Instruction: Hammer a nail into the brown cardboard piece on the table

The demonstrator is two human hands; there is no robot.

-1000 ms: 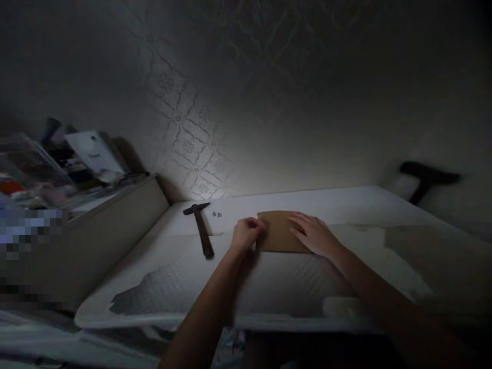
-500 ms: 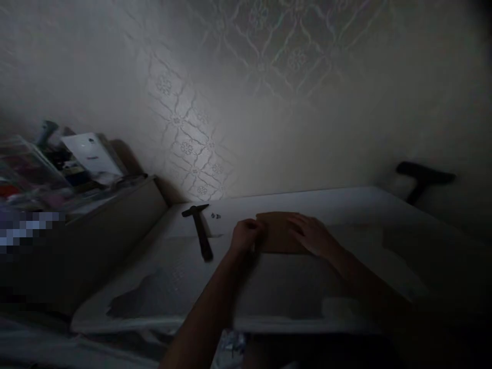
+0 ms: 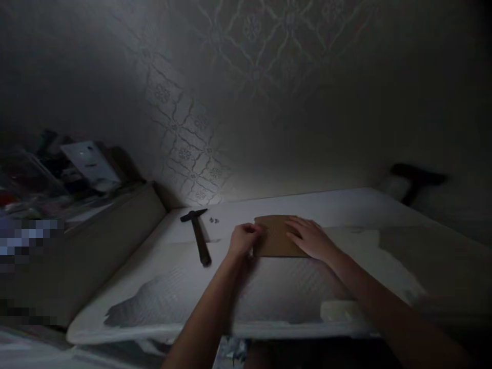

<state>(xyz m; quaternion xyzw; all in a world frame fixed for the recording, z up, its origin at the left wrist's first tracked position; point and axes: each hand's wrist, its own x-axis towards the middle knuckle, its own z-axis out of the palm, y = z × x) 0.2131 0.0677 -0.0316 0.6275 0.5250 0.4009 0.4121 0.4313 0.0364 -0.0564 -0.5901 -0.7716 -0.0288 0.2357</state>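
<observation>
A brown rectangular board (image 3: 277, 237) lies flat near the middle of a white table (image 3: 192, 292). My left hand (image 3: 243, 240) is curled at the board's left edge, fingertips pinched together on it; what they hold is too small and dark to tell. My right hand (image 3: 312, 238) rests flat on the board's right half, fingers spread. A hammer (image 3: 199, 237) with a dark head and long handle lies left of my left hand. A few small metal bits (image 3: 214, 220) lie just right of the hammer head.
A patterned wall stands close behind the table. To the left a lower shelf (image 3: 115, 205) carries a white box (image 3: 91, 163) and clutter. A dark T-shaped object (image 3: 417, 179) leans at the far right. The scene is dim.
Both hands stay on the board in about the same place. The view has tilted slightly and the lighting has flickered brighter then dimmer.
</observation>
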